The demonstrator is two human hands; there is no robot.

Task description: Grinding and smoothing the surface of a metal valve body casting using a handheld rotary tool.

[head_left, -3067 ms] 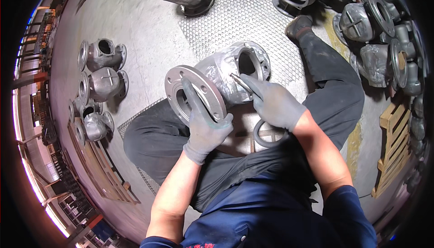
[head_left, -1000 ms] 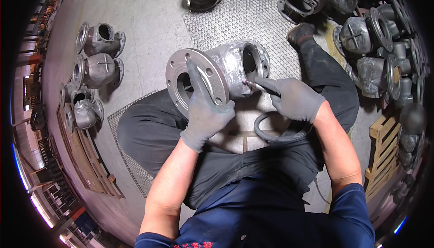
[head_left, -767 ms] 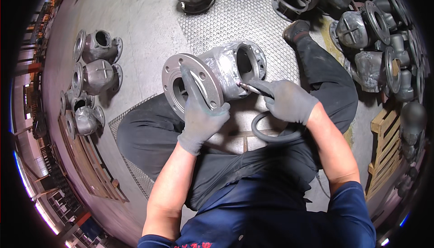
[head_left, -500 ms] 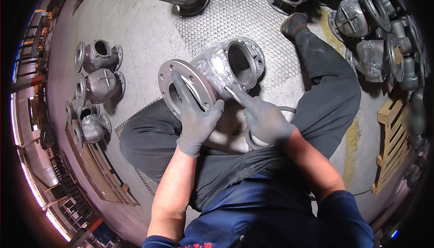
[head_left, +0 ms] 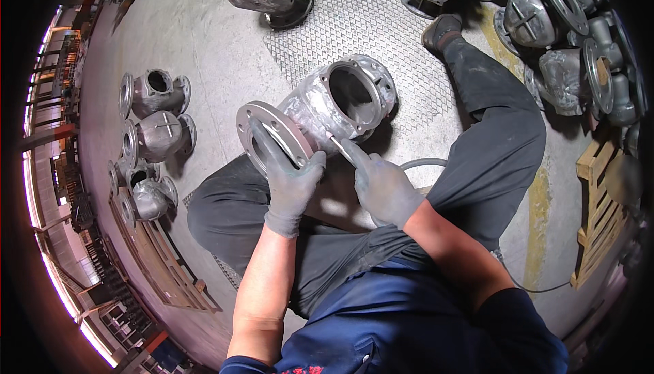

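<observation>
Castings at your left: three or four grey flanged valve bodies (head_left: 151, 132) stand on the concrete floor (head_left: 204, 40); the lowest ones overlap, so you cannot count them for certain.
Left hand: your gloved left hand (head_left: 289, 176) lies flat over the near flange (head_left: 269, 135), fingers spread and curled over its rim, the palm covering part of the bore.
Valve body: the grey casting (head_left: 327, 105) sits on your lap between your knees, at mid-picture, partly over the chequer plate (head_left: 381, 26).
Long axis: it runs from the near flange at lower left to the far end at upper right; a wide round opening (head_left: 351, 95) faces up toward you.
Hidden: the underside of the casting and the near bore are out of sight behind hand and flange.
Right hand: your gloved right hand (head_left: 385, 187) is closed around a thin rod-like tool (head_left: 339, 146), forefinger stretched along it; the tip touches the casting's neck just under the opening. What kind of tool it is cannot be made out.
Hose: a grey hose (head_left: 422, 164) curves out behind your right hand; its end is hidden.
Castings at your right: more valve bodies (head_left: 565, 40) crowd the upper right, cut off by the picture's rim.
Pallet: a wooden pallet (head_left: 599, 217) lies at the far right, blurred.
</observation>
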